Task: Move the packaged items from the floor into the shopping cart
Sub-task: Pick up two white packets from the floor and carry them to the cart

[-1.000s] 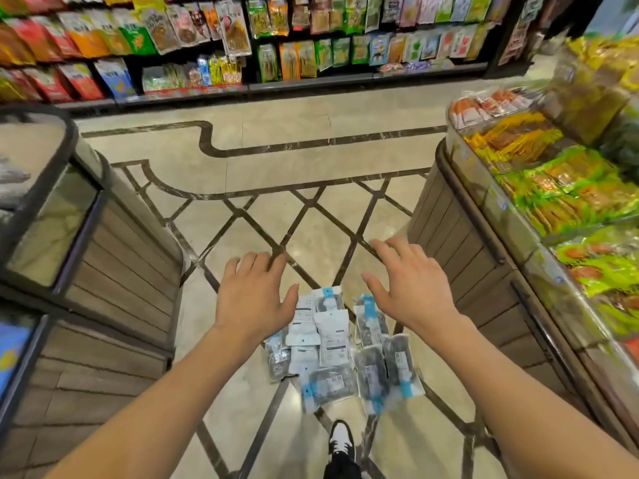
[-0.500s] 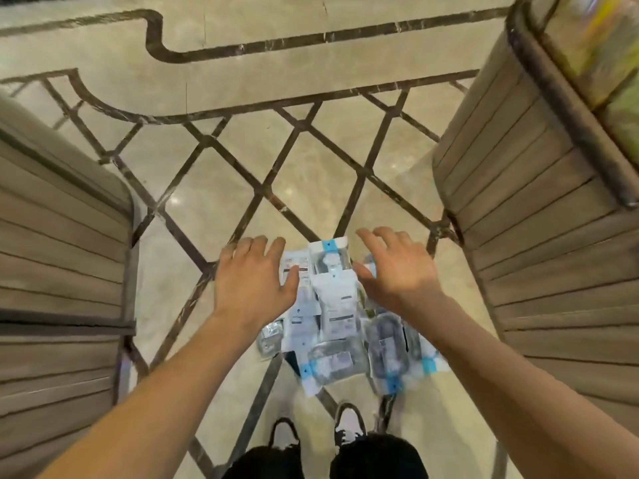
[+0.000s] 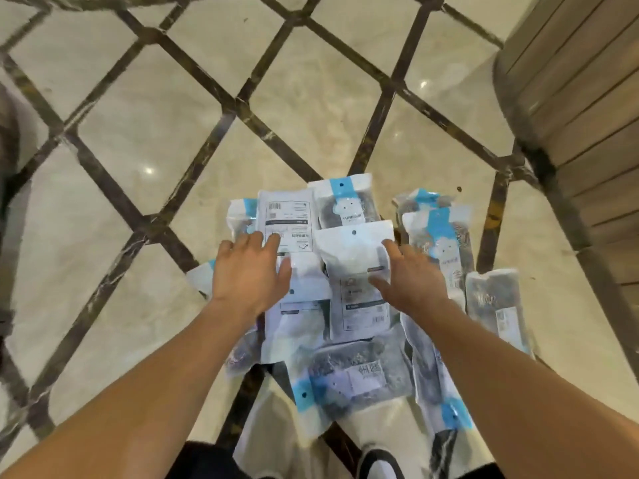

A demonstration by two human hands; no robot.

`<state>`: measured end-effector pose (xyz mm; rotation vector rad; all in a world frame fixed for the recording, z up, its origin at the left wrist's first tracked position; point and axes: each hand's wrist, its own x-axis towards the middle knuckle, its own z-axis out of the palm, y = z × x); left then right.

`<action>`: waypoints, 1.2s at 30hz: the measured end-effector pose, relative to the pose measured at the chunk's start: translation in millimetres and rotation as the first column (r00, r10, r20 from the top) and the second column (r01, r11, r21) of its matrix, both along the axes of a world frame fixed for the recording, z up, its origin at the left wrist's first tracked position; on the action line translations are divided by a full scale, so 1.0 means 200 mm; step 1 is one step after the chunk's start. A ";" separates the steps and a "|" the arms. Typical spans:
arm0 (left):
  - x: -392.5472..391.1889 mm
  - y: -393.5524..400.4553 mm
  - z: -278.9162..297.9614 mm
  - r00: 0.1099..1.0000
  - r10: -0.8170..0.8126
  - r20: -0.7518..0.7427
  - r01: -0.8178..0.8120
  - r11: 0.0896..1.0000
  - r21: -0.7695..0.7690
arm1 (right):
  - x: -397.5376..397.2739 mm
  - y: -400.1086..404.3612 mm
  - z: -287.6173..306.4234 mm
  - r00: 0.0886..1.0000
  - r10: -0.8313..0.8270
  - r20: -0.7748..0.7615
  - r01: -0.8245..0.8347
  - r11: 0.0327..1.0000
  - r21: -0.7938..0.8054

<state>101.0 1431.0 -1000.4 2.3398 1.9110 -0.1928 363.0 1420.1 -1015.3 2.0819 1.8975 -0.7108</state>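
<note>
1. Marble floor (image 3: 311, 98) fills your view, pale slabs crossed by dark diagonal strips, with a slatted wooden display base (image 3: 581, 108) curving in at upper right.
2. No shopping cart anywhere in shot, so by my read nothing has gone in yet: the whole job is ahead of you.
3. The pile of packaged items (image 3: 345, 288) sits on the floor right in front of your shoes, overlapping and fanned out, roughly a dozen though I can't count them exactly.
4. They're flat pouches, white with pale blue header bands and a punched hang hole, some showing printed labels and barcodes, others dark contents through clear film.
5. Your left hand (image 3: 250, 271) is spread flat, fingers straight, resting on a white label-side pouch (image 3: 288, 223).
6. Your right hand (image 3: 409, 276) is spread too, fingertips on the central white pouch (image 3: 352, 250). Nothing gripped yet.
</note>
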 end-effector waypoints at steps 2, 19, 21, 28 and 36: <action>-0.02 0.06 -0.15 1.000 0.025 -0.006 -0.025 1.000 -0.003 | 0.02 -0.01 -0.15 0.994 -0.101 -0.041 0.099 0.993 -0.062; 0.00 0.13 -0.38 0.416 0.656 0.630 -0.488 0.745 -0.455 | -0.06 -0.02 -0.34 0.743 -0.589 -0.318 0.566 0.806 -0.173; -0.03 0.16 -0.37 0.254 0.759 0.600 -0.501 0.634 -0.590 | -0.08 -0.01 -0.32 0.765 -0.583 -0.275 0.546 0.813 -0.203; -0.19 0.11 -0.36 0.248 0.813 0.527 -0.287 0.581 -0.762 | -0.11 -0.01 -0.28 0.632 -0.552 -0.544 0.625 0.778 -0.063; -0.24 0.03 -0.12 0.074 0.825 0.561 -0.254 0.559 -0.789 | -0.11 0.06 -0.03 0.569 -0.549 -0.613 0.673 0.739 -0.037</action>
